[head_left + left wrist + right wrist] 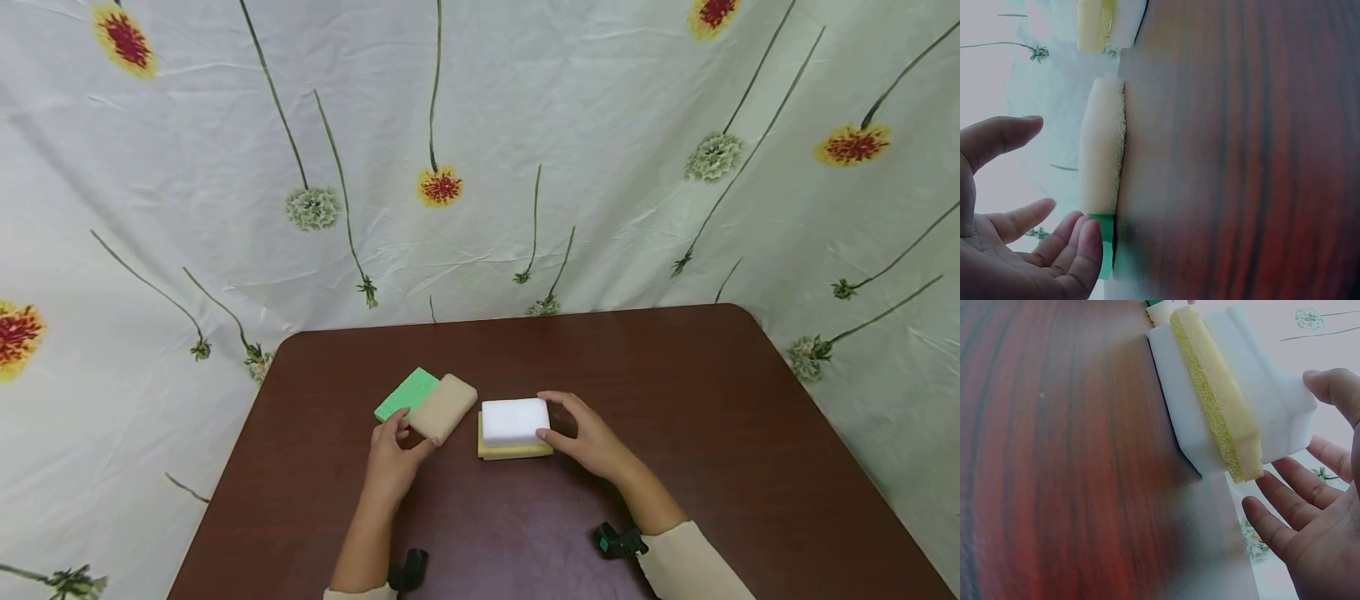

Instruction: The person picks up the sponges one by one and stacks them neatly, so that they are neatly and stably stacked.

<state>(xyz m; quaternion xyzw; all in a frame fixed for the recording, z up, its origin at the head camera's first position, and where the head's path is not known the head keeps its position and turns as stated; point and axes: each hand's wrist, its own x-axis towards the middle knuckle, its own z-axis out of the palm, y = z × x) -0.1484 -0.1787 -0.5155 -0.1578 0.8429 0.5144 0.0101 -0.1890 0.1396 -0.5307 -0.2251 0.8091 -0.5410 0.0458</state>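
Observation:
A white sponge block [514, 421] tops a small stack, above a yellow sponge [1216, 394] and another white block [1179, 400] against the table. My right hand [592, 437] pinches the top block's right end, thumb at the near corner and index finger at the far one. Left of the stack, a beige sponge [444, 408] lies partly over a green sponge [407, 393]. My left hand [392, 457] is beside these two, thumb and fingers spread apart. In the left wrist view its fingertips overlap the green sponge; whether they touch it I cannot tell.
The brown wooden table [675, 400] has rounded far corners. Behind and around it hangs a white cloth [600, 100] printed with flowers. Dark straps with small devices sit on both wrists, the right wrist device [621, 542] being fully visible.

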